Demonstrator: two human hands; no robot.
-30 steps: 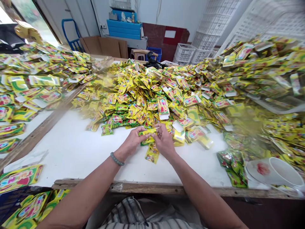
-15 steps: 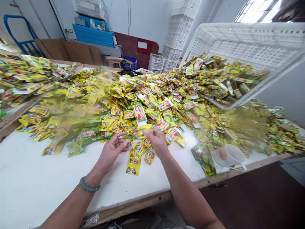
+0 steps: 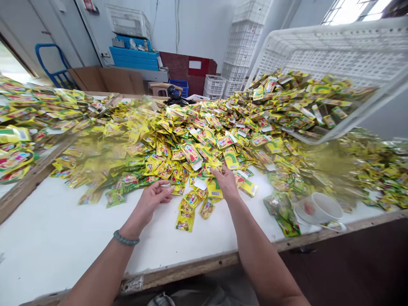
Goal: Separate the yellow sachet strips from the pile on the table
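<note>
My left hand [image 3: 155, 197] hovers over the front edge of the pile. Its fingers are loosely curled, thumb and fingertips apart, with nothing visible between them. My right hand [image 3: 227, 182] reaches into the pile, thumb and forefinger apart against yellow packaging; I see nothing firmly held. Beside its palm lies a small yellow box [image 3: 215, 193] with a barcode. Another printed box [image 3: 191, 154] with a white flap lies just behind. Between my hands, several small yellow sachets [image 3: 185, 219] rest on the white tabletop [image 3: 153, 250].
A tilted white crate [image 3: 328, 63] at the right spills small boxes into the heap. A clear plastic mug [image 3: 315, 208] lies near the front right edge, beside green sachets [image 3: 288, 225]. A wooden strip [image 3: 35, 180] divides the table at the left.
My right hand has moved away from the left and put down the yellow item it held. The barcoded box now lies beside its palm. My left hand has hardly moved; the view has shifted slightly.
</note>
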